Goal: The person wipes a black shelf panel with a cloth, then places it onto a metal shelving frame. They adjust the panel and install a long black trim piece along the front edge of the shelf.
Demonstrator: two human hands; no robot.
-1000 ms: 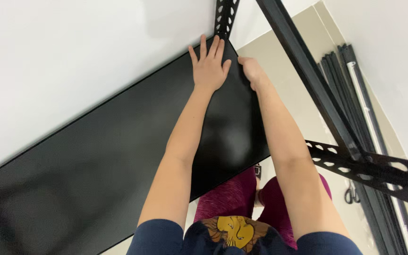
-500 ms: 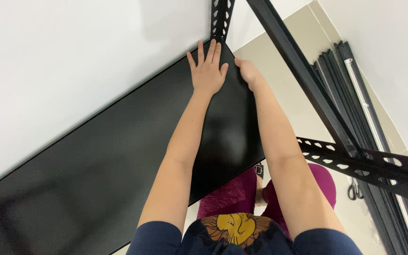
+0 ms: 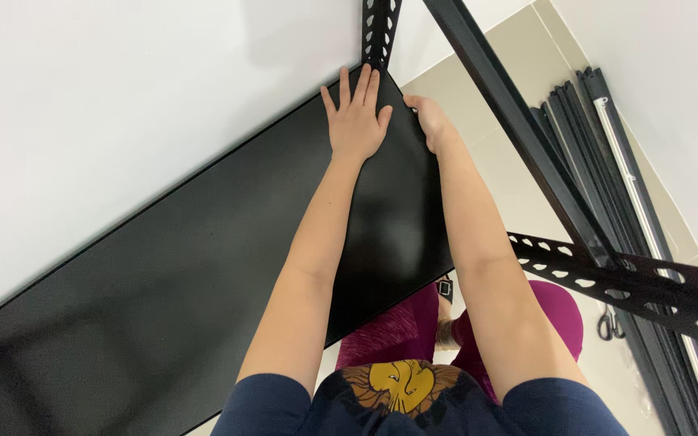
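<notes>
I am pressing my flat, released left hand (image 3: 357, 121) on the glossy black metal shelf panel (image 3: 203, 274) while my right hand (image 3: 428, 119) is grasping its corner edge, risking pinched fingers against the perforated black steel upright (image 3: 380, 28).

1. A white wall (image 3: 123, 89) fills the far left.
2. A beige tiled floor (image 3: 502, 105) lies to the right.
3. A bundle of long black metal bars (image 3: 607, 161) rests on the floor along the right-hand wall.
4. A perforated black angle bar (image 3: 632, 282) crosses the right side, near the bundle.
5. Scissors (image 3: 607, 324) lie on the floor beneath it.
</notes>
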